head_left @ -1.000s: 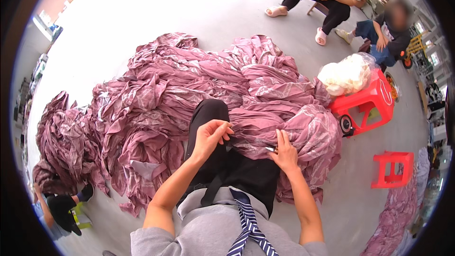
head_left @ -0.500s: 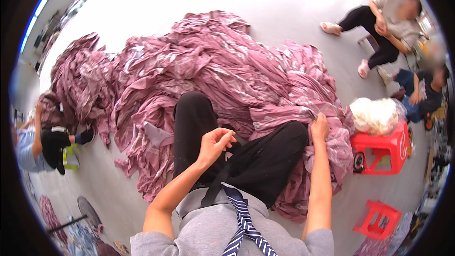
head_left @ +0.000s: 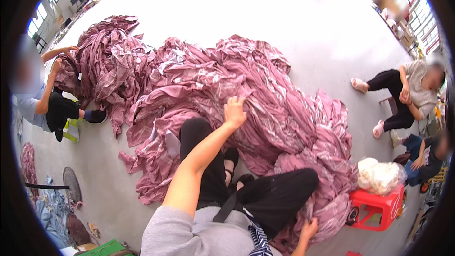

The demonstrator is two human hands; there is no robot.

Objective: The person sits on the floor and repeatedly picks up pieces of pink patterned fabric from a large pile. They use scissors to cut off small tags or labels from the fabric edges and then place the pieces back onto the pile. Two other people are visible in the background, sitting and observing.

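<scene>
A huge heap of crumpled dusty-pink fabric [head_left: 256, 99] with pale patterning lies across the floor in front of me and down my right side. My left hand [head_left: 235, 112] reaches forward over the heap just beyond my knees, fingers stretched and apart, nothing visibly held. Low at my right, my right hand [head_left: 308, 231] is beside the fabric's near edge with its fingers curled closed. Whatever they hold, if anything, is too small to make out.
A red plastic stool [head_left: 379, 211] carries a clear bag of white material [head_left: 380, 176] at my right. At the left a person [head_left: 42, 95] handles the heap's far end. Two people sit at the right. Bluish cloths [head_left: 53, 213] and a green box [head_left: 106, 248] are lower left.
My left hand has gone from above my lap forward onto the fabric. The right hand has moved down and back toward me. The view has tilted up and shifted.
</scene>
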